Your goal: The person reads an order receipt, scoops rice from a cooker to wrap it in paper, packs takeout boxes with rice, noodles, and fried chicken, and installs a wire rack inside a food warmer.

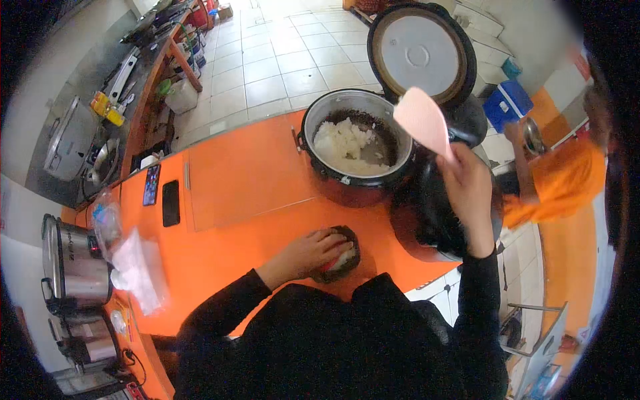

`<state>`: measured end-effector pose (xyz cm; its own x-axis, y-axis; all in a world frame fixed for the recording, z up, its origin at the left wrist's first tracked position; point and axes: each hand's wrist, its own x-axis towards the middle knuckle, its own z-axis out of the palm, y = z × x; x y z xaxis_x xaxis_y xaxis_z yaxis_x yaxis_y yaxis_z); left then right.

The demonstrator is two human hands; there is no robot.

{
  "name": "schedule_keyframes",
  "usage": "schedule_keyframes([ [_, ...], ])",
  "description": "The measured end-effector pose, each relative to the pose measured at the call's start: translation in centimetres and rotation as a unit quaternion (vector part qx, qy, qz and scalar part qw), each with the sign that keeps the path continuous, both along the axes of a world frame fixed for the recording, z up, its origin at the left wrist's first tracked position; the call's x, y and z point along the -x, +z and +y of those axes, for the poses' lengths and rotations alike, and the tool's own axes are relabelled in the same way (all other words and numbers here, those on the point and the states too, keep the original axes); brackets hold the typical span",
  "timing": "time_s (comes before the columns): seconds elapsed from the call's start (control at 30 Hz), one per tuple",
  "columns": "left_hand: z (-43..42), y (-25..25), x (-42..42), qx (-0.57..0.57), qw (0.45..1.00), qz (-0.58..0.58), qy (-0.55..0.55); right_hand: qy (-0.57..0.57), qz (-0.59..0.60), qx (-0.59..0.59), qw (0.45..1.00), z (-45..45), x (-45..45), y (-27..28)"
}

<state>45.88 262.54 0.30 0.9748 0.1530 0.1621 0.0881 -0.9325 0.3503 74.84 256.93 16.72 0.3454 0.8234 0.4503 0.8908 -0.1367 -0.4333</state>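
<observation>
Slim dark phone with a lit screen (152,185): lay beside a black phone (171,203), 2 together on the bright orange table (173,267), perhaps parked there away from the food.
Broad transparent flat sheet (247,173): spread across the tabletop, probably guarding the surface.
Bare left hand (312,253): and there it was, fingers curved over and holding the small dark rounded container (347,263), likely to steady it close to the body, white food showing by the fingertips!
Large round dark-walled metal pot (350,190): stood uncovered, white cooked rice (343,140) inside, apparently left open for easy reach.
Pale pink plastic paddle (421,120): up it stood, blade high near the pot's right rim.
Bare right hand (467,187): closed round the paddle's handle, a narrow grip, seemingly for control of the blade.
</observation>
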Motion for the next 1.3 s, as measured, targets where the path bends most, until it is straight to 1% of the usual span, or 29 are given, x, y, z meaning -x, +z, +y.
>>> schedule_keyframes([
  [0.07,-0.5,-1.0,-0.4,-0.077,0.996,0.035,-0.032,-0.023,-0.005,-0.028,0.999,1.4,-1.1,-0.3],
  [0.13,-1.2,-1.1,-0.7,-0.082,0.996,0.026,-0.015,-0.058,-0.016,-0.062,0.996,3.4,-3.3,-0.8],
  [0.17,-1.3,-1.1,-0.7,-0.086,0.996,0.021,-0.007,-0.070,-0.033,-0.122,0.990,4.4,-4.2,-1.1],
  [0.2,-1.3,-1.2,-0.5,-0.062,0.998,0.007,0.011,-0.081,-0.050,-0.181,0.979,5.4,-5.3,-1.2],
  [0.23,-1.4,-1.2,-0.3,-0.038,0.999,-0.007,0.029,-0.059,-0.027,-0.210,0.976,6.2,-6.8,-0.8],
  [0.27,-1.4,-1.2,0.0,-0.012,0.999,-0.022,0.049,-0.057,-0.045,-0.261,0.962,7.7,-8.8,-1.0],
  [0.33,-1.4,-0.5,0.7,-0.033,0.997,-0.027,0.069,-0.085,-0.111,-0.322,0.936,9.7,-11.2,-0.5],
  [0.37,-1.5,0.0,1.2,-0.043,0.996,-0.027,0.078,-0.090,-0.130,-0.325,0.933,10.6,-12.2,-0.4],
  [0.47,-1.6,2.5,0.1,-0.111,0.993,-0.013,0.028,-0.104,-0.192,-0.328,0.919,12.4,-12.6,0.2],
  [0.53,-0.8,2.1,-0.3,-0.059,0.994,-0.054,0.072,-0.128,-0.234,-0.342,0.901,13.4,-11.2,1.4],
  [0.63,0.7,2.8,1.4,0.049,0.982,-0.099,0.152,-0.162,-0.134,-0.205,0.956,15.5,-14.8,1.4],
  [0.67,1.3,3.0,2.5,0.090,0.973,-0.112,0.180,-0.132,-0.058,-0.251,0.957,16.2,-15.9,0.9],
  [0.7,1.4,2.3,3.5,0.102,0.955,-0.134,0.245,-0.100,0.019,-0.296,0.950,17.1,-16.9,0.0],
  [0.73,1.0,0.5,4.8,0.113,0.931,-0.155,0.309,-0.067,0.097,-0.337,0.934,17.8,-18.0,-0.9],
  [0.77,0.4,-1.8,6.0,0.124,0.903,-0.174,0.372,-0.056,0.159,-0.302,0.938,18.0,-19.6,-1.5],
  [0.8,-0.3,-5.2,7.2,0.160,0.870,-0.219,0.411,-0.034,0.154,-0.302,0.940,17.6,-18.6,-1.3],
  [0.83,-1.3,-9.5,8.2,0.197,0.831,-0.263,0.449,-0.012,0.149,-0.300,0.942,16.4,-16.6,-0.8],
  [0.87,-2.2,-12.8,9.0,0.232,0.787,-0.306,0.483,0.011,0.144,-0.298,0.944,15.5,-15.3,-0.6],
  [0.9,-3.0,-14.9,9.7,0.239,0.780,-0.296,0.497,0.027,0.123,-0.316,0.940,15.3,-15.4,-1.4],
  [0.93,-3.7,-15.7,10.0,0.246,0.773,-0.287,0.510,0.056,0.110,-0.295,0.947,14.6,-14.4,-1.5],
  [0.97,-3.9,-16.6,10.3,0.227,0.777,-0.269,0.522,0.084,0.097,-0.275,0.953,13.4,-13.2,-2.0],
  [1.0,-4.1,-16.7,10.4,0.209,0.780,-0.251,0.533,0.113,0.084,-0.255,0.957,12.2,-11.4,-2.2],
  [1.07,-3.5,-14.8,9.9,0.122,0.803,-0.195,0.550,0.177,-0.024,-0.190,0.965,9.2,-5.3,-1.2],
  [1.13,-2.9,-14.3,9.5,0.155,0.775,-0.220,0.572,0.182,-0.155,-0.061,0.969,6.3,-0.2,-0.6],
  [1.17,-2.7,-14.1,9.5,0.170,0.760,-0.233,0.582,0.186,-0.184,-0.043,0.964,5.6,1.4,-1.4],
  [1.2,-2.6,-13.7,9.5,0.107,0.773,-0.206,0.591,0.189,-0.214,-0.025,0.958,5.0,2.5,-2.5],
  [1.27,-3.0,-12.2,9.5,-0.019,0.786,-0.151,0.600,0.192,-0.214,0.051,0.956,3.9,3.3,-4.7],
  [1.3,-3.4,-11.1,9.3,-0.034,0.781,-0.154,0.604,0.205,-0.187,0.074,0.958,3.3,4.0,-4.1],
])
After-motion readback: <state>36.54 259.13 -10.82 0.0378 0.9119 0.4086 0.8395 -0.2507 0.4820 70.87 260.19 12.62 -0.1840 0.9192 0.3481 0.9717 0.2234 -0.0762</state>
